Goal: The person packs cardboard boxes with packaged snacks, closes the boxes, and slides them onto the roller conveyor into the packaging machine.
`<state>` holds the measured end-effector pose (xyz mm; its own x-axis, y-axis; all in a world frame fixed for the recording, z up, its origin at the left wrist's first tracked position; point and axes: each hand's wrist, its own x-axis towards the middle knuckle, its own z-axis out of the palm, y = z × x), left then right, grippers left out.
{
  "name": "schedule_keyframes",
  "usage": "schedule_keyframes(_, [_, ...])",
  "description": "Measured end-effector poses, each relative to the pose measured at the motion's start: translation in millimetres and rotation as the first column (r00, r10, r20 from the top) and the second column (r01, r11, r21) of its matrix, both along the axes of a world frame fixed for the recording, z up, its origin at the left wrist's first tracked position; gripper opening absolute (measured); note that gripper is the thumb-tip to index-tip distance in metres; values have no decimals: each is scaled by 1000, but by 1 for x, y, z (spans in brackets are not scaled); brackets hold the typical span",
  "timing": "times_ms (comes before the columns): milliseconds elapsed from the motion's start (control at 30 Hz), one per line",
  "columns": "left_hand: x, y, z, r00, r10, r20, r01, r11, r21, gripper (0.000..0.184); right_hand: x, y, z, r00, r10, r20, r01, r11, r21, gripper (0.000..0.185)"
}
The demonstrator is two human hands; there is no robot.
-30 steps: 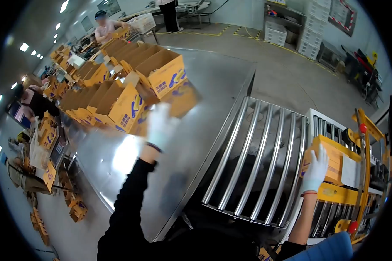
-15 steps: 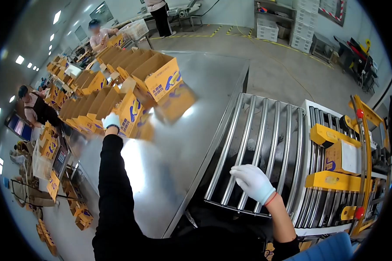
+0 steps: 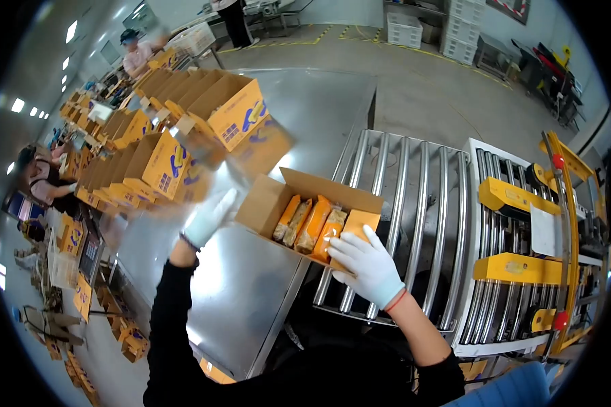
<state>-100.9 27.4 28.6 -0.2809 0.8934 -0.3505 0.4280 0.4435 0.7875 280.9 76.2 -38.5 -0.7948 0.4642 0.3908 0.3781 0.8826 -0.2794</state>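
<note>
An open cardboard box [image 3: 263,207] straddles the metal table's edge and the roller conveyor. Inside it, several orange-and-clear packets [image 3: 313,225] stand in a row. My right hand [image 3: 368,266], in a white glove, is on the box's near right corner, its fingers over the edge and the thumb by the right flap. My left hand [image 3: 210,216], also gloved and slightly blurred, is beside the box's left flap with fingers stretched out; it holds nothing.
Rows of open yellow boxes [image 3: 234,115] stand on the metal table [image 3: 305,102] at the left. To the right, the roller conveyor [image 3: 424,210] meets a machine with yellow guides [image 3: 519,268]. Co-workers [image 3: 47,180] stand beyond the boxes on the left.
My left hand has come back from the rows of boxes, and one filled box now lies before me. My right hand has moved left from above the rollers onto that box.
</note>
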Motion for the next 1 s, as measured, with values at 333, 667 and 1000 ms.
schedule_keyframes(333, [114,64,-69,733,-70,-677,532,679,506,23,-6,48,26,990,-88,-111,87,996,-8,64])
schedule_keyframes(667, [79,64,-111,879,-194,435,60,951,304,48,28,-4,-4,966,-243,82,244,970,4,75])
schedule_keyframes(1000, [340,123,-132,608,-600,520,520,796,311,50,135,83,-13,656,-753,52,712,639,291,65])
